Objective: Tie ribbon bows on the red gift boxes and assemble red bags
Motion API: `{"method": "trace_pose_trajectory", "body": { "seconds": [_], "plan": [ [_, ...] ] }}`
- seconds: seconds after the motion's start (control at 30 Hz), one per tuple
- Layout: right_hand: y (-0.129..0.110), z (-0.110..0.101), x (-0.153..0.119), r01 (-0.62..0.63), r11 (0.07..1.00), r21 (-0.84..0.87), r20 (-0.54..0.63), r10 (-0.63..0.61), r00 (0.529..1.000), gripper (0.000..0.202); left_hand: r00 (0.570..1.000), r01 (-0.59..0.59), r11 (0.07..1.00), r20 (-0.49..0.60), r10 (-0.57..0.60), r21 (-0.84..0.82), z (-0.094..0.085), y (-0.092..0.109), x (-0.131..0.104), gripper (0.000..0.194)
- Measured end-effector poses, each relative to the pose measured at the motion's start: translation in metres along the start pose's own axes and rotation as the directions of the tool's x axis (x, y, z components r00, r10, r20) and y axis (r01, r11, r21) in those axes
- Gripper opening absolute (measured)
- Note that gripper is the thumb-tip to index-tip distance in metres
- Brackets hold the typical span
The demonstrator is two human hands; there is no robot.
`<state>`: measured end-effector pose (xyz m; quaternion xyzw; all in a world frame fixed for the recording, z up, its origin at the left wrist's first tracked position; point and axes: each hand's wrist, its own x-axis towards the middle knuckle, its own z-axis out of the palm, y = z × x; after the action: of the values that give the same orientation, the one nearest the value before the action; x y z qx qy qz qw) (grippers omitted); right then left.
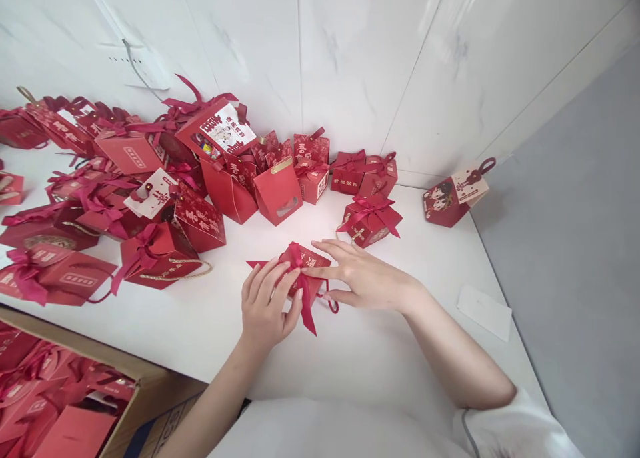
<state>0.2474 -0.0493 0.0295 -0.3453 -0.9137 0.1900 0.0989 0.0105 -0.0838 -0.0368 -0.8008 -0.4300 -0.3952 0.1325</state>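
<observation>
Marbled wall panels (pixel 350 58) stood behind a white surface (pixel 400 358), red gift boxes (pixel 170 246) crowding the left of the frame. Just below centre sat a small red box (pixel 316 259), the left hand (pixel 267 305) curved over it, gripping or not I couldn't tell, the right hand (pixel 363 277) spread open, one fingertip at its magenta ribbon (pixel 307 305).

Legible markings, red gift boxes and carton.
"吾家有喜": white label (pixel 230 128); "喜": cream-topped box (pixel 159 197); "CS", partial: carton (pixel 163 423). Handled box (pixel 317 258): characters partly covered.
</observation>
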Motion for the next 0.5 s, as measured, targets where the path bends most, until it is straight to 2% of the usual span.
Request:
{"method": "trace_pose_trajectory", "body": {
  "seconds": [0.1,0.27,0.4,0.5],
  "plan": [
    [0.002,-0.001,0.000,-0.011,1.000,0.018,0.017,0.010,1.000,0.053,0.995,-0.009,1.000,0.095,0.007,0.015,0.000,-0.002,-0.002,0.053],
    [0.005,-0.005,-0.003,-0.007,0.996,0.086,0.046,0.003,0.999,0.055,0.971,0.065,0.998,0.230,-0.069,0.021,-0.002,-0.005,0.002,0.050],
    [0.010,-0.006,-0.003,-0.005,0.990,0.140,0.068,-0.004,0.998,0.055,0.897,0.105,0.994,0.436,-0.078,-0.037,-0.007,-0.014,0.018,0.048],
    [0.014,-0.006,-0.002,-0.005,0.987,0.162,0.087,-0.009,0.996,0.053,0.824,0.204,0.977,0.550,-0.136,-0.064,-0.009,-0.022,0.032,0.046]
  ]
}}
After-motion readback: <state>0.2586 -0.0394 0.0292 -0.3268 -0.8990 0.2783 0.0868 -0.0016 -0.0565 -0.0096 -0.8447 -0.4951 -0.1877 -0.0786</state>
